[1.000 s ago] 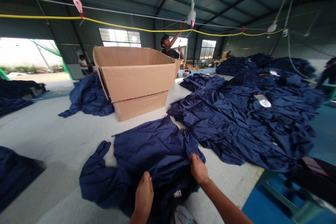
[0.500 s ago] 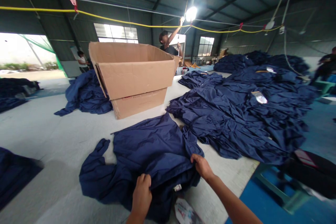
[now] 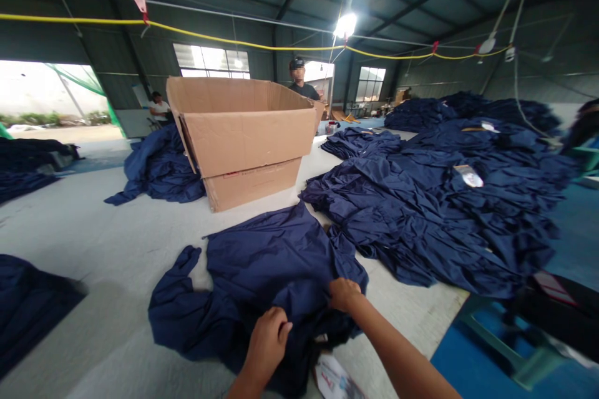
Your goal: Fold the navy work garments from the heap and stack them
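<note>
A dark navy jacket [image 3: 266, 255] lies spread on the pale table in front of me, one sleeve bent out to the left. My left hand [image 3: 267, 338] is closed on the fabric near the jacket's lower middle. Farther right, my right hand [image 3: 345, 295] also grips the cloth, its fingertips partly hidden in the folds. A printed hang tag [image 3: 337, 378] pokes out from under the near edge of the jacket, below my hands.
A large open cardboard box [image 3: 253, 143] stands beyond the jacket. Heaped navy garments [image 3: 430, 212] cover the right side, with another pile [image 3: 161, 165] behind the box. A green stool [image 3: 528, 355] holds a black bag [image 3: 568, 305]. A co-worker [image 3: 302, 80] stands behind the box.
My right hand has moved left along the jacket, and my left hand slightly right, bringing them closer together. The cloth between them has bunched. The co-worker's raised arm has come down.
</note>
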